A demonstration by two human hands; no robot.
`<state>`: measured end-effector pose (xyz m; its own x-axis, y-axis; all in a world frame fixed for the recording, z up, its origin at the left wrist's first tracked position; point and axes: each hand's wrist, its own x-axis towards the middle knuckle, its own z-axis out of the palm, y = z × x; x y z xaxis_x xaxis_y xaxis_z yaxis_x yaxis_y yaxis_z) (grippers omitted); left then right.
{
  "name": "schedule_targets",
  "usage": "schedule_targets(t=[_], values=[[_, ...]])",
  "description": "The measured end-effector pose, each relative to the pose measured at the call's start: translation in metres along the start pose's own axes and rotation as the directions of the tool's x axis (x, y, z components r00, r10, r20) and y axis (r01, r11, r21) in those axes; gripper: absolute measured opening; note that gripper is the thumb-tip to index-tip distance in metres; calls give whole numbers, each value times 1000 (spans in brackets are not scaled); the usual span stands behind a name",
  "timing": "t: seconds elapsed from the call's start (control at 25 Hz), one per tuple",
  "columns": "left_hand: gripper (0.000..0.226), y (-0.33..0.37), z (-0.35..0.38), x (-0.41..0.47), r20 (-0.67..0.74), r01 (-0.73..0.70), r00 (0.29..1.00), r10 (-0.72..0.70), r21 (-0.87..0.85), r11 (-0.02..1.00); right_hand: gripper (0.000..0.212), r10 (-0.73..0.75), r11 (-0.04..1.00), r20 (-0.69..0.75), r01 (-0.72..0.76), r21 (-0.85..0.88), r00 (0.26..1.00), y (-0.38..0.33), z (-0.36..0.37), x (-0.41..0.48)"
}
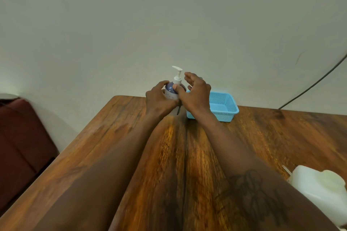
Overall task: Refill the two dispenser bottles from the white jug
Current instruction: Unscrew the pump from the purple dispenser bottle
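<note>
At the far edge of the counter (169, 155) the dispenser bottle (171, 91) is gripped round its smooth body, judged slippery, by the left hand (159, 100), while the right hand (196, 94) is held spread, fingers (188, 76) seemingly unclosed, beside the rigid pump collar (177, 81), where hold is best taken.
</note>
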<state>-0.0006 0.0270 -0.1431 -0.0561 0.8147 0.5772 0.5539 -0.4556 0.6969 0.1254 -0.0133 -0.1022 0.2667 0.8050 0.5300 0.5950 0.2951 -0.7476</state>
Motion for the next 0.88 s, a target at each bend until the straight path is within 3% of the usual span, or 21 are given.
schedule_targets(t=[0.2,0.56,0.72,0.88], values=[[79,39,-50,-49,42,-86,995,85,9,996,42,-76,997,-19,76,-9,997,-37,-35,-34],[76,126,-105,-172,193,-112,973,128,-89,990,41,-75,995,6,75,-60,997,-82,-135,-137],[81,166,-110,-226,148,-200,965,216,-121,972,36,-72,993,-39,68,-95,997,-90,-181,-178],[65,191,-116,-253,271,-122,946,179,-212,969,23,-83,991,63,89,-104,995,-87,-224,-206]])
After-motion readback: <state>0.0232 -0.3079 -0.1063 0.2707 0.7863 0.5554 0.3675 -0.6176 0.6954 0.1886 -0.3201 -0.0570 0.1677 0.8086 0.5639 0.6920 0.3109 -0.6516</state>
